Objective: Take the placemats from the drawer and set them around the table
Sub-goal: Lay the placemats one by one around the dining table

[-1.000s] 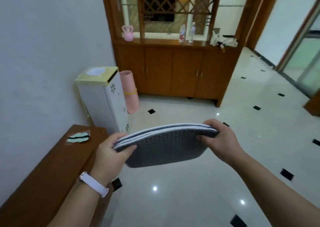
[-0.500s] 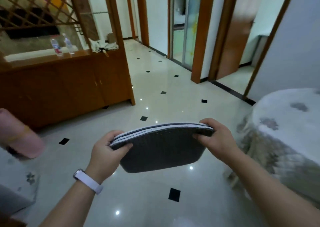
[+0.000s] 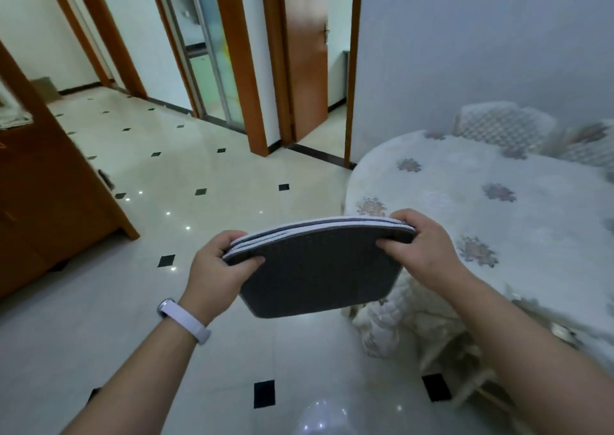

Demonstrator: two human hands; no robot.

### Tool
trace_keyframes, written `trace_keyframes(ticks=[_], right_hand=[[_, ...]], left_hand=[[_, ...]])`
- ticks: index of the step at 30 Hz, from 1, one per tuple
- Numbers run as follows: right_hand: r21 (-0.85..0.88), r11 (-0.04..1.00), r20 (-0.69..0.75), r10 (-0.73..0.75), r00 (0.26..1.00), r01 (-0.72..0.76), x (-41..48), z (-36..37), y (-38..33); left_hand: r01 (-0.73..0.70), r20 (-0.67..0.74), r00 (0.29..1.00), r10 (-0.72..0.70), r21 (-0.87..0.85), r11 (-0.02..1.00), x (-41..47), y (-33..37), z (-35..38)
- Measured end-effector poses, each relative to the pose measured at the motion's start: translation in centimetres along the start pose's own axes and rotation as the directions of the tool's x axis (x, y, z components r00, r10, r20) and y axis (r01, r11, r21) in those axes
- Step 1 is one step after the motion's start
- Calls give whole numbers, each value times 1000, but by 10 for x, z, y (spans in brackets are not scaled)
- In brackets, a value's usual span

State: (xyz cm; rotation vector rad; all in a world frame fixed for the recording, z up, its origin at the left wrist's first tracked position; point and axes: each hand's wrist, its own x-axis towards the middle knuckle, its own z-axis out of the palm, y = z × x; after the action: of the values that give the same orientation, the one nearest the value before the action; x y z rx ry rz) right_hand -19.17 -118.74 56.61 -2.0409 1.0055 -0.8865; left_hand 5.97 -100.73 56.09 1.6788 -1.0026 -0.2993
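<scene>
Grey woven placemats (image 3: 319,268), stacked (white edging), both hands gripping.

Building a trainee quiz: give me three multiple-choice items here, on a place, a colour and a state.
1. The table lies on which side of the placemats? A left B right C out of view
2. Their underside is: A dark grey B yellow C red
3. The placemats are: A on the table B on the floor C gripped by both hands
1 B: the table fills the view's right. 2 A: the broad face shows dark grey. 3 C: left hand and right hand each pinch an end.
</scene>
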Motion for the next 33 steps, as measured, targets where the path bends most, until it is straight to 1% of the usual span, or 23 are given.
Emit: trace_keyframes(ticks=[6, 9, 12, 16, 19, 21, 27, 29, 33], right_hand=[[-74, 989, -81, 122, 989, -128, 29, -28, 42], [-100, 976, -154, 178, 972, -195, 55, -35, 63], [-119, 958, -206, 235, 950, -262, 83, -45, 72], [-140, 938, -275, 270, 923, -316, 121, -63, 72], [-99, 937, -357, 280, 891, -334, 140, -81, 69], [-69, 936, -412, 289, 864, -346, 147, -96, 68], [-92, 929, -555, 250, 794, -357, 153, -150, 74], [-125, 919, -590, 235, 772, -375, 153, -169, 84], [-182, 881, -630, 236, 740, -436, 155, -207, 123]], left_hand=[[-20, 143, 989, 29, -61, 998, 65, -12, 66], [-47, 221, 973, 66, -92, 995, 111, -23, 101], [-42, 299, 951, 80, -134, 990, 164, -27, 130], [-107, 400, 900, 172, -179, 978, 235, -13, 160], [-178, 483, 836, 262, -212, 961, 279, 10, 182], [-226, 512, 798, 317, -233, 946, 302, 27, 200], [-278, 565, 700, 438, -349, 895, 327, 78, 264], [-293, 559, 692, 457, -361, 885, 329, 88, 291], [-299, 583, 688, 432, -315, 901, 322, 102, 354]])
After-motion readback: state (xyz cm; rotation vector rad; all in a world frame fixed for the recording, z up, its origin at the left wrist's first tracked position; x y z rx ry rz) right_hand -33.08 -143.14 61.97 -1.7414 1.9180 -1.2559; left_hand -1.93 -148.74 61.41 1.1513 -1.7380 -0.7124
